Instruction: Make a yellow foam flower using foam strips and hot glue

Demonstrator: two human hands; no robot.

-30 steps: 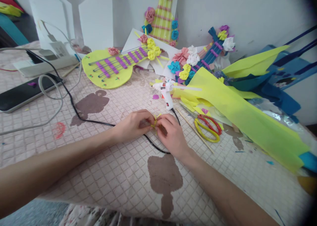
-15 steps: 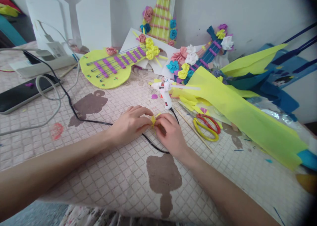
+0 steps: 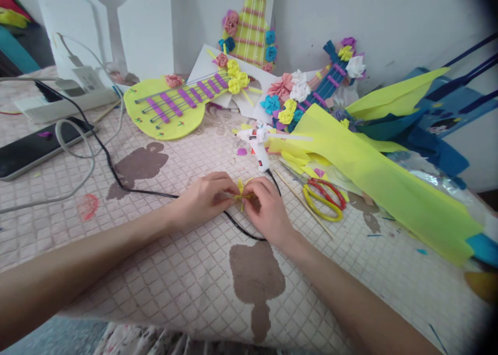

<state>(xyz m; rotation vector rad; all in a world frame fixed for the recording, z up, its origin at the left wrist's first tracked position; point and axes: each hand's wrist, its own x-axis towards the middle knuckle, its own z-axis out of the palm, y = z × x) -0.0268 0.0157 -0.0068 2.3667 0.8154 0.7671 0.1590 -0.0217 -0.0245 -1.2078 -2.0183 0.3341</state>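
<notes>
Between my fingertips is a small yellow paper piece (image 3: 240,188) with thin strips sticking out above and below. My left hand (image 3: 206,196) pinches it from the left. From the other side my right hand (image 3: 266,207) pinches it too, and its curled fingers hide part of the piece. Both hands are low over the quilted tablecloth (image 3: 187,272). A black cord (image 3: 243,231) runs beneath them to a white glue gun (image 3: 259,145), which lies just beyond my fingers.
Scissors (image 3: 324,204) with red and yellow handles and a thin wooden stick (image 3: 305,204) lie right of my hands. Yellow sheeting (image 3: 389,189) stretches across the right. Behind are a yellow paper guitar (image 3: 167,126) and a blue one (image 3: 330,87). A phone (image 3: 39,147) and power strip (image 3: 62,106) are at left.
My left fingers have shifted slightly down on the yellow paper piece, and more of its upper and lower strips shows now. My right hand has stayed nearly in place.
</notes>
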